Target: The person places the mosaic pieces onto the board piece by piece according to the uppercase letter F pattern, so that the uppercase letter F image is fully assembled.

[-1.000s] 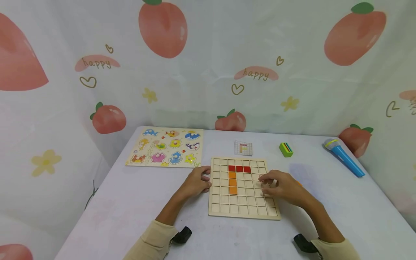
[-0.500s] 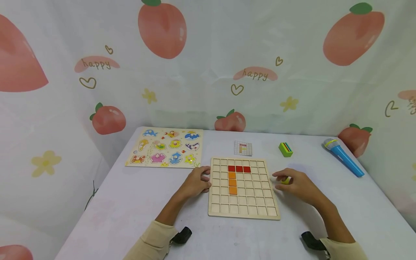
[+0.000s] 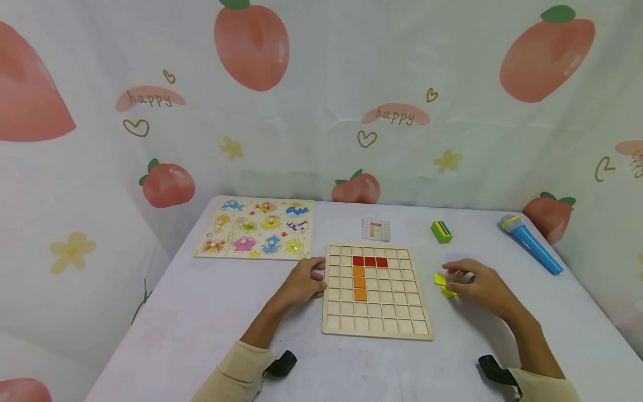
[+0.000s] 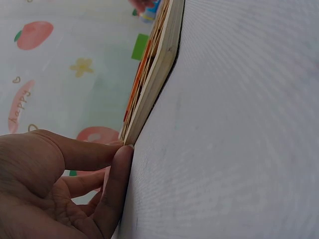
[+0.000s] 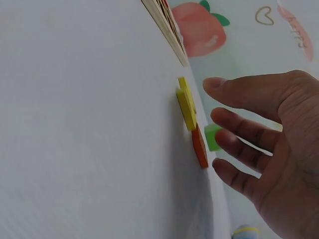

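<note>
A wooden grid board [image 3: 378,322] lies flat on the white table. In its grid sit a row of three red tiles [image 3: 370,261] and, below it, a column of orange tiles [image 3: 359,283]. My left hand [image 3: 303,281] rests at the board's left edge [image 4: 152,89], with the thumb [image 4: 117,174] against it. To the right of the board lie loose yellow tiles [image 3: 442,283] on the table. My right hand [image 3: 467,279] hovers just over them, fingers spread and holding nothing. The right wrist view shows the yellow tiles [image 5: 186,105] and an orange tile [image 5: 200,147] with a gap to my fingers [image 5: 239,132].
An animal peg puzzle [image 3: 257,229] lies at the back left. A small pattern card [image 3: 375,229] and a green block [image 3: 442,231] lie behind the board, and a blue toy microphone [image 3: 531,243] lies at the back right. A printed curtain surrounds the table.
My right hand has left the board and moved right across the table to the yellow tiles. The left hand and the board have stayed put.
</note>
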The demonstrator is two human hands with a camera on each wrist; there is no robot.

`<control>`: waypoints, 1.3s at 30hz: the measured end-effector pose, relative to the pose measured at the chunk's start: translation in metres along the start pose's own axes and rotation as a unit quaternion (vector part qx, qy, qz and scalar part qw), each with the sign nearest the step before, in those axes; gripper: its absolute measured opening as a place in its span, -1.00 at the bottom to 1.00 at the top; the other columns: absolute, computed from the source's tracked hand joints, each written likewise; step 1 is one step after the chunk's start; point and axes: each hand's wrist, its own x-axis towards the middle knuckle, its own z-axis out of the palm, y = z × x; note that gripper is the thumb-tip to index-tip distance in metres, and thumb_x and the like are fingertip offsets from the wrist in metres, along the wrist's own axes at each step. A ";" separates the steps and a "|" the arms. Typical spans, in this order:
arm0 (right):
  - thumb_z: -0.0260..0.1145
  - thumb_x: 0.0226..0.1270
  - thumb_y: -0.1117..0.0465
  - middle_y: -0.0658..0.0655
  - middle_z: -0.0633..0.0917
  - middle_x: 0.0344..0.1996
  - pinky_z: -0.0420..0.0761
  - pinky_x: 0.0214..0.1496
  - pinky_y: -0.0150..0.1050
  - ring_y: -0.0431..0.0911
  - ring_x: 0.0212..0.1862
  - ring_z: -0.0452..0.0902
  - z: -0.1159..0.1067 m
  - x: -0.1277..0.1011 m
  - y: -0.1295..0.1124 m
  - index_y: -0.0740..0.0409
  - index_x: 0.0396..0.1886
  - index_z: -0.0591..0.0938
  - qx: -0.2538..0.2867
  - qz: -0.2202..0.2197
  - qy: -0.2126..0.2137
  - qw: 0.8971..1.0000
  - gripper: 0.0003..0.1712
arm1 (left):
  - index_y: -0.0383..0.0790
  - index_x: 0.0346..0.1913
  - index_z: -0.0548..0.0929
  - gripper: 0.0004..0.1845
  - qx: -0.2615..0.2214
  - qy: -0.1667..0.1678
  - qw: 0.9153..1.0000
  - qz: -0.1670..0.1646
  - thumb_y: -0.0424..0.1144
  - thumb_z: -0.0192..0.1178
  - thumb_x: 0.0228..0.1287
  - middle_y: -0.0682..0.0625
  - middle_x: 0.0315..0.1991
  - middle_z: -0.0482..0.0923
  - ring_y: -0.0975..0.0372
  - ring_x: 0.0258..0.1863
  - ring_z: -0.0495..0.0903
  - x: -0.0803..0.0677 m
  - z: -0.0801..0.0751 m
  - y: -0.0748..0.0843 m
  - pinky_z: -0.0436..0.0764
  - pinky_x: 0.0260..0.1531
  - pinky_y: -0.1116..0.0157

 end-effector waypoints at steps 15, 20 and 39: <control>0.53 0.26 0.18 0.23 0.68 0.08 0.62 -0.09 -0.22 0.10 0.06 0.52 -0.009 -0.001 0.020 0.22 0.27 0.68 0.012 0.030 -0.031 0.999 -0.42 | -0.38 0.49 0.44 -0.30 -0.003 -0.002 1.000 -0.003 -0.59 0.32 0.27 -0.19 0.25 0.55 0.06 0.06 0.61 -0.001 -0.001 0.000 0.84 -0.22 0.27; 0.51 0.24 0.21 0.29 0.69 0.16 0.63 -0.10 -0.26 0.12 0.08 0.55 -0.010 -0.001 0.022 0.23 0.26 0.69 0.018 0.024 -0.033 0.999 -0.43 | -0.37 0.49 0.45 -0.30 -0.001 -0.003 1.000 -0.004 -0.59 0.32 0.27 -0.18 0.25 0.55 0.06 0.06 0.62 -0.001 -0.001 -0.001 0.84 -0.22 0.27; 0.56 0.27 0.10 0.17 0.70 0.00 0.63 -0.13 -0.22 0.08 0.02 0.54 -0.011 -0.003 0.024 0.22 0.25 0.70 -0.003 0.037 -0.042 0.998 -0.42 | -0.40 0.49 0.43 -0.29 0.000 -0.001 1.000 -0.005 -0.60 0.33 0.27 -0.20 0.27 0.55 0.05 0.07 0.62 -0.001 -0.001 0.001 0.83 -0.23 0.27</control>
